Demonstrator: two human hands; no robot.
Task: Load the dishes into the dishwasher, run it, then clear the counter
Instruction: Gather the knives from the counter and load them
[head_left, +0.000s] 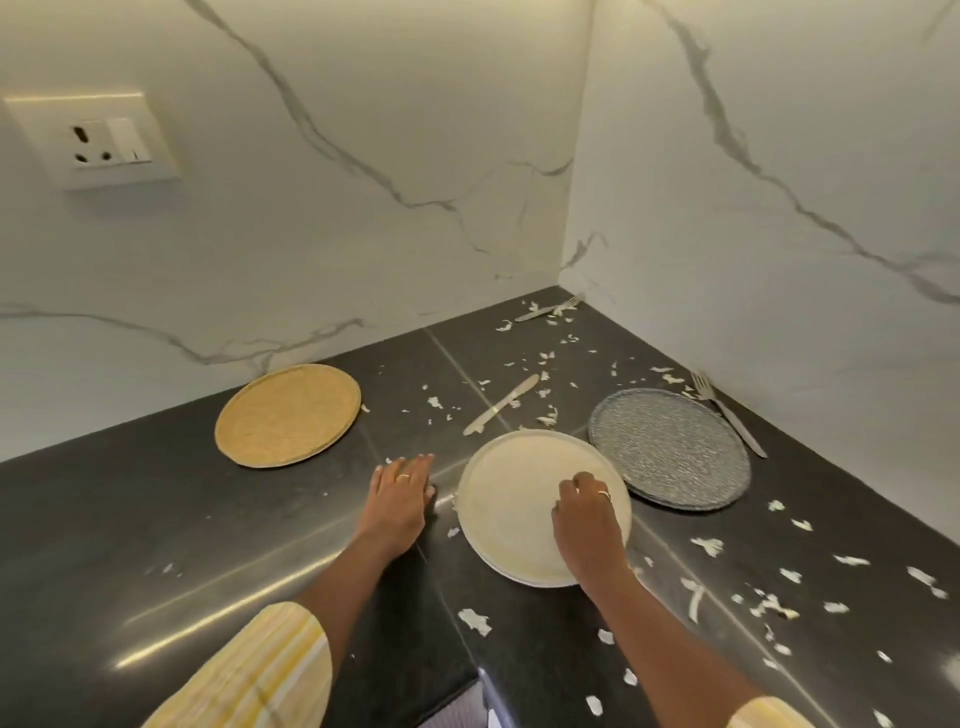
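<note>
The right hand rests its curled fingers on the cream plate; whether they pinch anything is unclear. The left hand lies flat with straight fingers on the surface, just beside the plate.

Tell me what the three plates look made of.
Tan plate: likely ceramic with a matte speckled glaze, though the grainy look could be woven fibre. Cream plate: probably stoneware, matte, smooth with a raised rim. Grey plate: apparently ceramic, with a rippled textured surface and a slight sheen.
</note>
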